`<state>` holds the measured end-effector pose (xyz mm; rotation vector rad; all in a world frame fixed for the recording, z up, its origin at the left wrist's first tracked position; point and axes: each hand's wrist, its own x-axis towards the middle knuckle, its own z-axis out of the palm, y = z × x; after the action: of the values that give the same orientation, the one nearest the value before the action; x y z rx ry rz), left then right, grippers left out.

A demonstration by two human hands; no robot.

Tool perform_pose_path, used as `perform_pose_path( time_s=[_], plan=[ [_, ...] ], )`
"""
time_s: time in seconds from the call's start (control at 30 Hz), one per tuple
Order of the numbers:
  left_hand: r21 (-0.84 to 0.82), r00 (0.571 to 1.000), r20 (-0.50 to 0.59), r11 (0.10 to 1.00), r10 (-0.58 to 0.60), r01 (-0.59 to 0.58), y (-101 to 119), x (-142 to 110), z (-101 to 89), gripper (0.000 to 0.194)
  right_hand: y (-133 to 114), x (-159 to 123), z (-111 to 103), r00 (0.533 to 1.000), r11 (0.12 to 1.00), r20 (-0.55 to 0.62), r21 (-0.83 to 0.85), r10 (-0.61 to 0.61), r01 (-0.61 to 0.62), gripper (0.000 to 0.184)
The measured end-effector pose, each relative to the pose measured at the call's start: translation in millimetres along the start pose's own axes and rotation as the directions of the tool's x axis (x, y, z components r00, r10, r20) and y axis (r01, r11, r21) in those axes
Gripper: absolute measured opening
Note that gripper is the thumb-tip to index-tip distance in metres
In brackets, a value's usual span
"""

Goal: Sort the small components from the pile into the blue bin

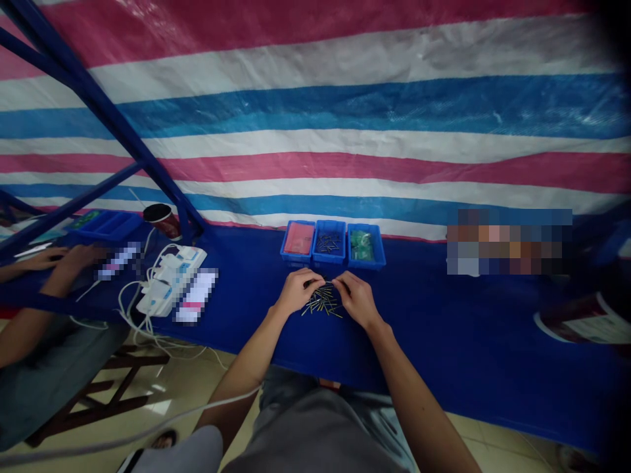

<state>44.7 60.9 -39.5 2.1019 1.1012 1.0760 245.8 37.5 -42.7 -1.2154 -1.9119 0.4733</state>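
Observation:
My left hand (300,290) and my right hand (355,297) face each other above a loose pile of thin dark and yellowish rods (322,303) on the blue table. Between the closed fingertips runs a thin rod (328,282), one end pinched in each hand. Its exact kind is too small to make out. Just beyond the hands, three small blue bins stand side by side. A pink flat piece (298,238) lies in the left bin (282,252), thin dark pieces (329,242) in the middle bin (329,260), and green pieces (362,246) in the right bin (367,264).
To the left lie a white power strip (170,279) with tangled cables and a phone (196,295). A dark cup (162,221) stands by the blue frame (108,118). Another person's hands (69,259) work far left. At right is a dark red container (586,320).

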Motion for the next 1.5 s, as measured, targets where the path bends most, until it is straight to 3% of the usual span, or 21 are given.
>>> perform_pose_path(
  time_s=[1.5],
  plan=[
    [-0.022, 1.000, -0.021, 1.000, -0.020, 0.019, -0.2, -0.3, -1.5, 0.019, 1.4, -1.0, -1.1, 0.996, 0.991, -0.091, 0.129, -0.018, 0.030, 0.016]
  ],
)
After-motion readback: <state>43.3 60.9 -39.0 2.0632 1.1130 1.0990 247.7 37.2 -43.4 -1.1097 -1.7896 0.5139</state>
